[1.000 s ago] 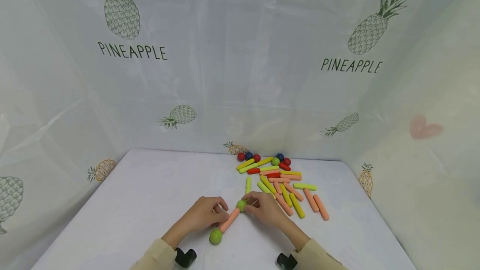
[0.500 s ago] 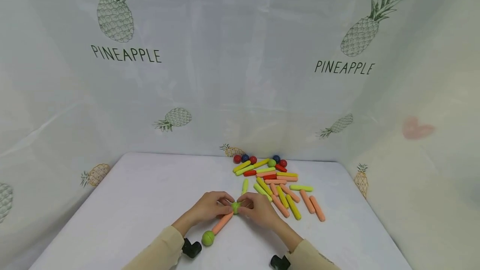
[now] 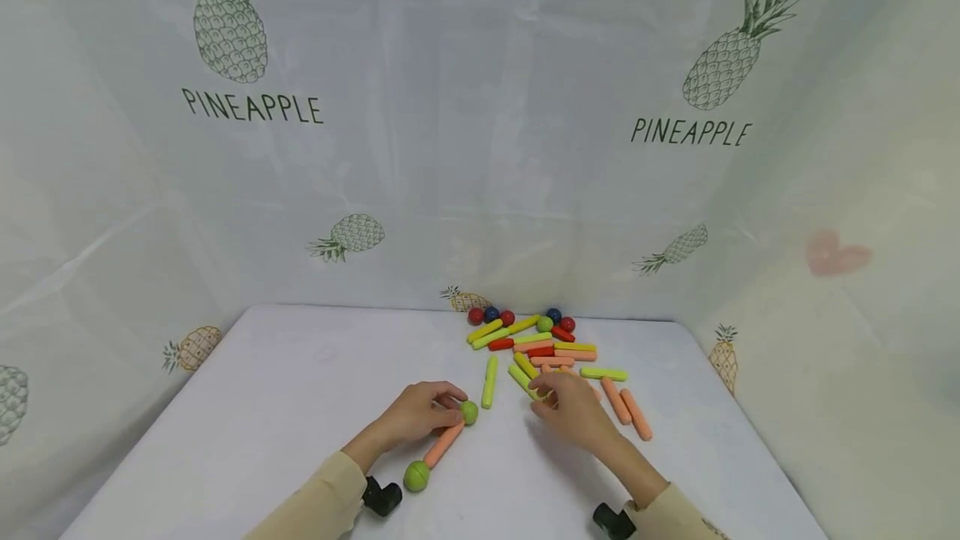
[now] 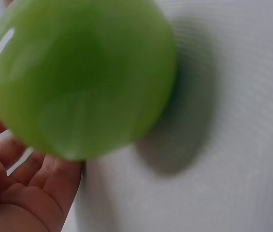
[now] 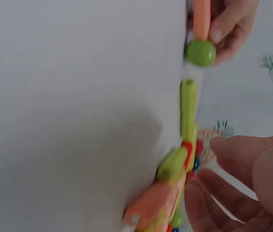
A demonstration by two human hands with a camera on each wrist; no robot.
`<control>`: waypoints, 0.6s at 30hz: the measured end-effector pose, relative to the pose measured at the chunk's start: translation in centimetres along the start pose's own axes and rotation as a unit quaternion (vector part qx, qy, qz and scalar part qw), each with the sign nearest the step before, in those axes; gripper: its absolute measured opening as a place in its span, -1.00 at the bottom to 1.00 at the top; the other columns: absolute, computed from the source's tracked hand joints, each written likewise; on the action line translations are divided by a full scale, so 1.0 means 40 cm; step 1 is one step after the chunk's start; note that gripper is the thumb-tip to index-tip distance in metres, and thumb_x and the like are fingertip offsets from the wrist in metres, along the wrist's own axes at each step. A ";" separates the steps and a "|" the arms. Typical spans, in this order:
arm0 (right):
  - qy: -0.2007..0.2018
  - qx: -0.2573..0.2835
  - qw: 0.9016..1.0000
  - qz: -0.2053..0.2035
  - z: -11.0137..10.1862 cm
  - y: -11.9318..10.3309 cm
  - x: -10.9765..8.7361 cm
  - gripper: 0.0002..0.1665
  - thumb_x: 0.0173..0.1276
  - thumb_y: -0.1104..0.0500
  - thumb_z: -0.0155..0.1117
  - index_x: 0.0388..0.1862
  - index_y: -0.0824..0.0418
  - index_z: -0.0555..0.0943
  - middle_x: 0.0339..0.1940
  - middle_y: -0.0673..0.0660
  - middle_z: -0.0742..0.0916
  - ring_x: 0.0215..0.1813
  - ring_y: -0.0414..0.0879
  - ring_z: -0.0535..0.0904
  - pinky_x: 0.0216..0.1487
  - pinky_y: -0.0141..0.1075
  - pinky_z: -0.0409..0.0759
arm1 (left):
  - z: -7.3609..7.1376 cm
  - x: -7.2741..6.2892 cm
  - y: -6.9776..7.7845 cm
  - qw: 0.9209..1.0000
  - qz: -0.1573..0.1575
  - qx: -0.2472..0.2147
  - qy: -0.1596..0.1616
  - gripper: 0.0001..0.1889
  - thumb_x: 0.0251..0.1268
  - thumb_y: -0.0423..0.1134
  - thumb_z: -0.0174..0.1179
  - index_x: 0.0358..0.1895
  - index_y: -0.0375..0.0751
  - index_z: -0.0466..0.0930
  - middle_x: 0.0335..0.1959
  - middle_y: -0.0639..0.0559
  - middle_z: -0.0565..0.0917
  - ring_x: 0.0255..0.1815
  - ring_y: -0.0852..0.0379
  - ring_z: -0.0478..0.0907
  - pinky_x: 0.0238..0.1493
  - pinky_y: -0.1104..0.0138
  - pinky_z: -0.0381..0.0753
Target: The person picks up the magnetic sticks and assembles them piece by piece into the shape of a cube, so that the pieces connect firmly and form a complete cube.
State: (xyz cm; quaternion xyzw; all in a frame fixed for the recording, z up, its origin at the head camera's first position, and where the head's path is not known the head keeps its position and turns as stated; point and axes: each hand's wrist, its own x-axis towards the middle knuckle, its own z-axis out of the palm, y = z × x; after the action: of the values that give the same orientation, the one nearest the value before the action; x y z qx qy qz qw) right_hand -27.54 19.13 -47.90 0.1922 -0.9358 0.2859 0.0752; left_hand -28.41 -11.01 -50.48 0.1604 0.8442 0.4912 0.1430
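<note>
My left grip (image 3: 422, 413) pinches a round, glossy green ball (image 3: 469, 412); my right grip (image 3: 572, 408) hangs half-spread, holding nothing. The adjoining salmon-orange stick (image 3: 444, 445) slants lengthwise away rightward.

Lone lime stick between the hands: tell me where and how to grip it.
Pinch the lime stick across its middle, right hand coming from above and the right; that seems best because it lies flat, both long sides free, its near end close to a green ball.

A white table (image 3: 300, 390) carries coloured sticks (image 3: 636, 415) and small balls (image 3: 416, 476).
</note>
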 end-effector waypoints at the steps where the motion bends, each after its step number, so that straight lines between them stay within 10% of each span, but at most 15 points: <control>1: 0.009 -0.025 1.000 0.004 -0.010 0.014 -0.006 -0.79 0.34 0.26 0.56 -0.05 0.19 0.80 -0.29 -0.01 0.76 -0.30 -0.19 0.57 -0.25 -0.38 0.62 | 0.000 0.000 0.000 1.000 -0.002 -0.001 0.003 -0.72 0.42 -0.17 0.42 0.13 -0.03 0.73 -0.08 0.07 0.73 -0.20 0.14 0.68 -0.19 0.24 0.72; 8: 0.013 -0.121 0.992 -0.007 -0.043 0.069 -0.030 -0.92 0.28 0.27 0.60 -0.33 0.17 0.80 -0.71 -0.12 0.47 -0.54 -0.24 0.27 -0.36 -0.32 0.32 | 0.001 -0.003 -0.005 1.000 -0.016 -0.008 0.013 -0.66 0.38 -0.18 0.44 0.17 -0.07 0.69 -0.01 0.04 0.71 -0.23 0.13 0.67 -0.20 0.25 0.72; 18: 0.009 -0.170 0.984 -0.047 -0.025 0.079 -0.038 -0.91 0.39 0.25 0.52 -0.33 0.14 0.76 -0.78 -0.15 0.29 -0.64 -0.27 0.13 -0.38 -0.33 0.30 | -0.001 -0.016 -0.008 0.999 -0.032 -0.013 0.010 -0.66 0.43 -0.19 0.40 0.22 -0.05 0.71 0.04 0.00 0.69 -0.24 0.14 0.67 -0.20 0.24 0.76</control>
State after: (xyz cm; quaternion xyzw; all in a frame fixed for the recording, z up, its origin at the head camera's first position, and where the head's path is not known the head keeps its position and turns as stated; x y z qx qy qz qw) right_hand -27.37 22.59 -49.04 0.2178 -0.9600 0.1202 0.1289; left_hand -27.88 -11.44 -50.68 0.1269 0.8437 0.4988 0.1524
